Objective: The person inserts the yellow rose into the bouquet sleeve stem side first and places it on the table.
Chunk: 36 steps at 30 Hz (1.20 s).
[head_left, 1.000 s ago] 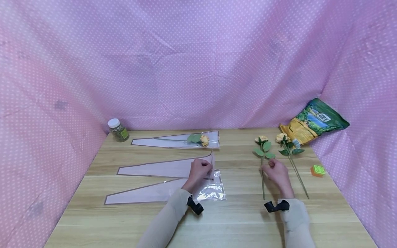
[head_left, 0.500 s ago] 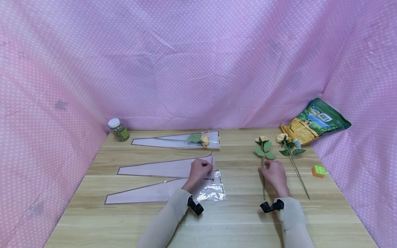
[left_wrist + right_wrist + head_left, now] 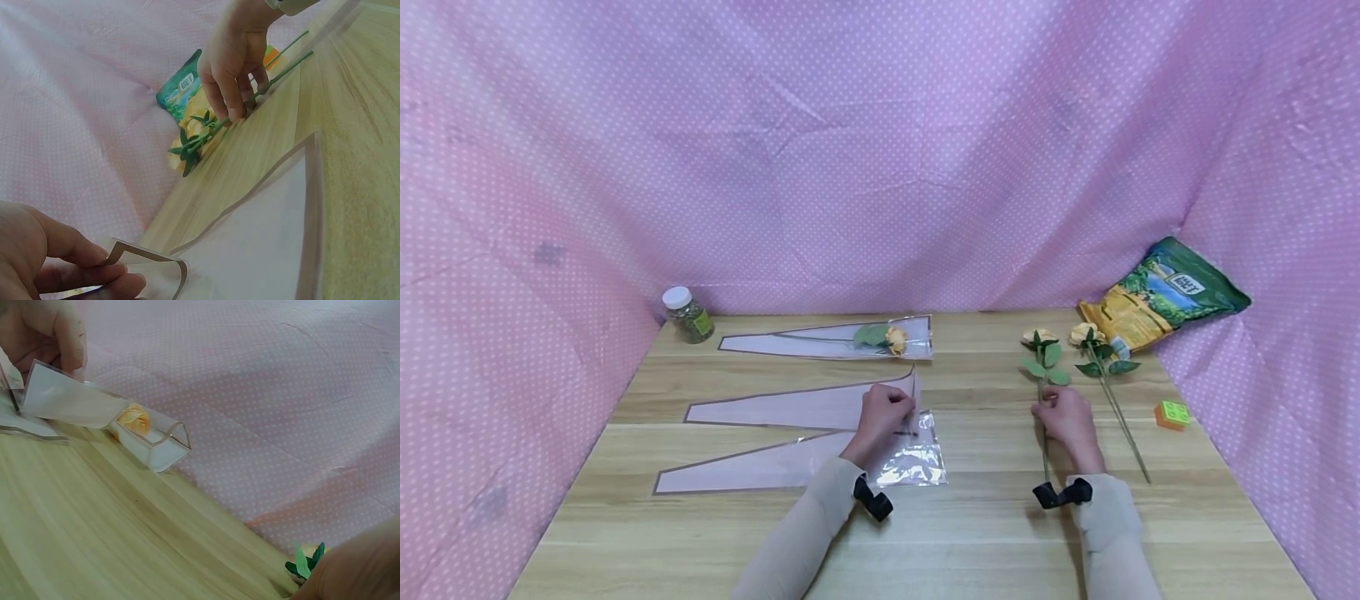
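Note:
My left hand (image 3: 883, 412) pinches the lifted open edge of the middle flower sleeve (image 3: 790, 404), a tapered white wrapper with a brown border. In the left wrist view, the sleeve's corner (image 3: 147, 253) sits between thumb and fingers. My right hand (image 3: 1070, 423) grips the stem of a pale yellow rose (image 3: 1039, 337), its head pointing away from me. To its right lies a second yellow rose (image 3: 1086, 334). A third rose (image 3: 895, 339) rests inside the rear sleeve (image 3: 752, 342). Most of my right hand's fingers are hidden in the right wrist view.
Nearest me on the left lies another sleeve (image 3: 730, 473), partly under my left arm. A white-lidded jar (image 3: 688, 317) stands at the back left. At the back right leans a green-and-yellow bag (image 3: 1165, 292). A green-and-orange toy block (image 3: 1171, 414) sits near the right edge.
My right hand has moved left onto the rose's stem and taken hold of it. That rose has shifted slightly to the right. My left hand has stayed put on the sleeve.

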{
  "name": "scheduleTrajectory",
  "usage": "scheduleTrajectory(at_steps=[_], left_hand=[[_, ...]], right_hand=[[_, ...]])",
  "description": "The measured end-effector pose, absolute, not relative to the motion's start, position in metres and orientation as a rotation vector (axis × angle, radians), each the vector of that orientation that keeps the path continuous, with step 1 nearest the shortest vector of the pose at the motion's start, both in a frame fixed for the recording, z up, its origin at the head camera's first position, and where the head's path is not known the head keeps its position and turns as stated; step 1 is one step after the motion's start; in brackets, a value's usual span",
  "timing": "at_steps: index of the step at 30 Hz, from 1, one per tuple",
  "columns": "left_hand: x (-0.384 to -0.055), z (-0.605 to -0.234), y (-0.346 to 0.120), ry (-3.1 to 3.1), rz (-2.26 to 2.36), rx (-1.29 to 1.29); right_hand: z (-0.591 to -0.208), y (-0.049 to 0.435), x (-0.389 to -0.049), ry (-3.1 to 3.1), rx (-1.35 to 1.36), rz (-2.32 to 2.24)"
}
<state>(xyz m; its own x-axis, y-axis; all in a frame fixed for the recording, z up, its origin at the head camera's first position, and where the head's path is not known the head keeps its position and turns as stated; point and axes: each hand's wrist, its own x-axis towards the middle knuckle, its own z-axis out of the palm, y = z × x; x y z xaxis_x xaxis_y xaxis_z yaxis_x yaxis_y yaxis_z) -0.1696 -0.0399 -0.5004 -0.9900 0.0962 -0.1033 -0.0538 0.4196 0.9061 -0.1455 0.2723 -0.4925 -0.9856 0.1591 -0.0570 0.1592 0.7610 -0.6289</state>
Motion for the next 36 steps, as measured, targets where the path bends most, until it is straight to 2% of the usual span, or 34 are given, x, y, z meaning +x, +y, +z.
scheduleTrajectory(at_steps=[15, 32, 36], left_hand=[[-0.169, -0.502, -0.040, 2.520, 1.624, 0.012], [-0.169, -0.501, -0.040, 2.516, 1.644, 0.018], [-0.169, -0.501, -0.041, 2.517, 1.645, 0.021]], right_hand=[[-0.488, 0.281, -0.143, 2.613, 0.471, -1.557], [-0.479, 0.281, -0.140, 2.109, 0.434, -2.360], [-0.477, 0.280, -0.141, 1.997, 0.492, -2.484]])
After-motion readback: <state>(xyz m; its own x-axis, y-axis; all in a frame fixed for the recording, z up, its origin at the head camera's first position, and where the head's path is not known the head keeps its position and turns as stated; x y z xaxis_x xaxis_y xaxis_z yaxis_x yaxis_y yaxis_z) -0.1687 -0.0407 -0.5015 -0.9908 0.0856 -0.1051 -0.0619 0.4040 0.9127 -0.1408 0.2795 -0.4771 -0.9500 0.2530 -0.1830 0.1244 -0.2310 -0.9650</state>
